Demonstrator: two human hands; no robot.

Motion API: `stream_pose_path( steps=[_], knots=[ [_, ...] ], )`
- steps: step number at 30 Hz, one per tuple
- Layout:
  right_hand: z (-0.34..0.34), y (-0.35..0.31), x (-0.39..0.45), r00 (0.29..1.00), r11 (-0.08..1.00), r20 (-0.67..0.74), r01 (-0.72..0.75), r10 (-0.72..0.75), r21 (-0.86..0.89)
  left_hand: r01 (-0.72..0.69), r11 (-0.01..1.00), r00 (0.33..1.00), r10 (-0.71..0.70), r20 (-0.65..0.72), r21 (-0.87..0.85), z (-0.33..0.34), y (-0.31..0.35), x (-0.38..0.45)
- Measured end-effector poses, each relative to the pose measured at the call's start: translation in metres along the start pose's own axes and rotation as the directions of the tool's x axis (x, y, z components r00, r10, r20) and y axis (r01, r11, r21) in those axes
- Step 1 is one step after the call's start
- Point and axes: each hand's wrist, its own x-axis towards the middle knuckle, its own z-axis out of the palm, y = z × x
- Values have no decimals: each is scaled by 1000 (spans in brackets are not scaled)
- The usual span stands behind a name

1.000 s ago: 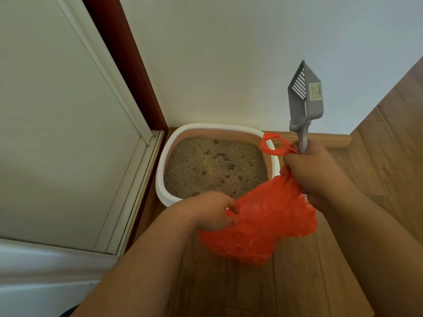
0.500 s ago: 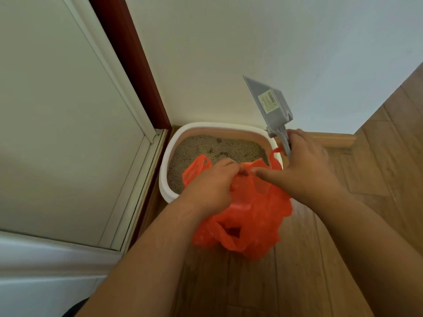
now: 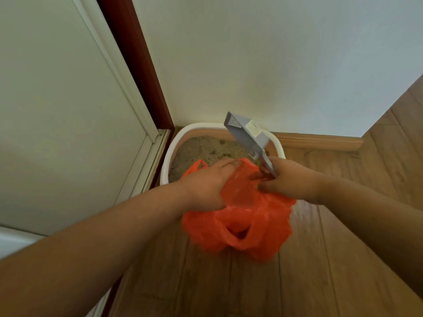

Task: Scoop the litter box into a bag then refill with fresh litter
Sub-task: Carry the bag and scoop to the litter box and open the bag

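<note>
An orange plastic bag (image 3: 242, 225) hangs in front of the litter box (image 3: 169, 152), a white-rimmed tray in the corner holding sandy litter with a few dark clumps. My left hand (image 3: 206, 186) grips the bag's upper edge on the left, one handle loop sticking up beside it. My right hand (image 3: 288, 181) holds the handle of a grey slotted scoop (image 3: 247, 133), whose head points up and left over the box, and its fingers pinch the bag's right edge. The bag's mouth sags between both hands.
A white wall (image 3: 251, 65) backs the box, with a wooden skirting board (image 3: 320, 143) along its foot. To the left stands a pale door (image 3: 57, 110) with a dark red frame (image 3: 137, 65). Wooden floorboards (image 3: 297, 282) spread below and to the right.
Both hands moved together at the bag's top and spread its edge. The scoop tilted from upright to leaning left over the box. The bag dropped lower and hangs fuller.
</note>
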Motion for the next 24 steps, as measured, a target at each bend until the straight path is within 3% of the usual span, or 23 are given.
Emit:
stream_pose_path(
  steps=[4,7,10,16,20,24],
  knots=[
    [23,26,11,998,989,51,33,-26,-145,15,971,997,-33,72,238,26,-12,1],
    [39,48,16,999,961,50,26,-13,-274,37,947,995,-66,80,319,46,-26,-2],
    [48,71,8,993,956,121,24,12,-292,52,926,988,-102,114,375,67,-45,-12],
    [49,108,-9,979,846,169,-7,114,-534,126,918,965,-201,167,376,95,-76,-38],
    [48,124,-11,971,852,164,-65,174,-519,218,895,924,-318,213,389,99,-88,-40],
    [46,128,-11,979,870,120,-85,163,-485,306,923,877,-369,308,234,101,-89,-38]
  ],
)
